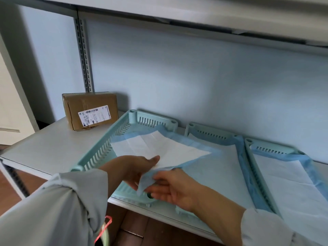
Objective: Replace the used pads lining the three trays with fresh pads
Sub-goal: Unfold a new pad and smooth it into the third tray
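Note:
Three pale green slotted trays sit side by side on a grey shelf: the left tray (pixel 113 137), the middle tray (pixel 209 132) and the right tray (pixel 266 148). Each holds a white pad with blue edging. The pad in the left tray (pixel 168 146) is partly lifted and spreads over the middle tray's pad (pixel 221 167). My left hand (pixel 134 166) lies under the near blue edge of the left pad. My right hand (pixel 170 187) pinches that same blue edge near the tray's front rim. The right tray's pad (pixel 287 176) lies flat.
A brown cardboard box (pixel 90 110) with a white label stands at the back left of the shelf (pixel 44 148). A slotted metal upright (pixel 83 55) rises behind it, and an upper shelf (pixel 195 11) overhangs. Something with a red cord (pixel 104 228) hangs near my left sleeve.

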The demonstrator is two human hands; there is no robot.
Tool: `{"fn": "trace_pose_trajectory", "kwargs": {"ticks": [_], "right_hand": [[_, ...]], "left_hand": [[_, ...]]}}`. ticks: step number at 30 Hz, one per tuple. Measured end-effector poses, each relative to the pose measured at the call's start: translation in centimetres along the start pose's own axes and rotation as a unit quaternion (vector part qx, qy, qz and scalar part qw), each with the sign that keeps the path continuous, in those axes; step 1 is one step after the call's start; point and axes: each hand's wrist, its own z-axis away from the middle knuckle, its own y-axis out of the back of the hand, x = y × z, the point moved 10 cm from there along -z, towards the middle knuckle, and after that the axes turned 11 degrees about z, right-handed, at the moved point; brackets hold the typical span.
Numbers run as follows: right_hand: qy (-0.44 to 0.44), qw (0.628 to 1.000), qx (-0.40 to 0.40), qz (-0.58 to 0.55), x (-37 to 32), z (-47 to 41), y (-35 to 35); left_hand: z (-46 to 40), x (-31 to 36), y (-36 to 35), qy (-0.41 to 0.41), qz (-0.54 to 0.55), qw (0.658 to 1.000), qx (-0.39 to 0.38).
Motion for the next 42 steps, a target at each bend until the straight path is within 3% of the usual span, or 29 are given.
{"fn": "trace_pose_trajectory", "kwargs": {"ticks": [2, 4, 5, 7, 9, 11, 14, 16, 19, 22, 23, 25, 27, 29, 32, 34, 39, 41, 42], "right_hand": [[0.0, 0.985, -0.108, 0.131, 0.1, 1.6, -2.3], [0.02, 0.967, -0.127, 0.222, -0.6, 2.4, -1.7], [0.044, 0.968, -0.084, 0.232, -1.7, 2.4, -0.3], [0.118, 0.968, 0.089, 0.204, -4.9, 2.1, 4.8], [0.181, 0.92, 0.277, 0.211, -7.6, 2.3, 10.4], [0.166, 0.875, 0.347, 0.294, -7.9, 1.0, 13.3], [0.059, 0.919, 0.271, 0.279, -5.3, -2.1, 13.4], [0.066, 0.943, 0.239, 0.221, -5.3, -3.1, 12.1], [0.103, 0.926, 0.244, 0.267, -6.6, -4.2, 11.3], [0.045, 0.918, 0.196, 0.342, -5.5, -5.5, 10.6], [0.02, 0.918, 0.177, 0.355, -4.9, -5.7, 10.3], [0.011, 0.905, 0.169, 0.39, -4.7, -5.9, 9.9], [0.064, 0.877, 0.193, 0.434, -6.2, -6.0, 9.3], [0.149, 0.839, 0.228, 0.471, -9.0, -5.8, 8.1], [0.277, 0.769, 0.297, 0.493, -13.7, -4.6, 6.4], [0.338, 0.739, 0.317, 0.489, -16.2, -4.1, 5.4], [0.36, 0.722, 0.337, 0.485, -20.3, -4.4, 5.3], [0.371, 0.741, 0.338, 0.446, -20.3, -4.4, 5.2], [0.363, 0.759, 0.327, 0.431, -19.4, -4.8, 5.0]], "left_hand": [[-0.3, 0.7, 0.8, -0.048, 0.101, 0.993, 0.029], [-0.3, 1.3, 2.8, -0.091, 0.086, 0.987, 0.103], [-0.1, 1.6, 3.5, -0.1, 0.042, 0.987, 0.121], [0.7, 1.9, 4.3, -0.107, -0.086, 0.981, 0.137], [0.9, 1.6, 5.2, -0.095, -0.158, 0.973, 0.136], [0.9, 0.8, 6.3, -0.067, -0.171, 0.972, 0.147], [0.6, -0.9, 6.8, -0.025, -0.08, 0.987, 0.138], [-0.1, -2.1, 7.0, 0.0, -0.068, 0.988, 0.136], [-1.4, -2.7, 7.1, -0.013, -0.017, 0.992, 0.127], [-1.9, -2.5, 6.5, -0.035, 0.114, 0.991, 0.067], [-2.0, -2.4, 6.3, -0.04, 0.113, 0.992, 0.049], [-2.2, -2.1, 7.4, -0.043, 0.0, 0.996, 0.081], [-1.7, -0.5, 9.8, -0.057, -0.153, 0.967, 0.198], [-0.4, 2.4, 12.3, -0.11, -0.244, 0.913, 0.308], [2.8, 7.3, 15.2, -0.202, -0.294, 0.832, 0.425], [4.9, 9.9, 17.0, -0.248, -0.282, 0.798, 0.471], [9.6, 13.2, 19.9, -0.366, -0.251, 0.717, 0.537], [9.6, 12.4, 20.2, -0.374, -0.252, 0.709, 0.543], [8.6, 11.6, 20.3, -0.358, -0.267, 0.723, 0.527]]}}
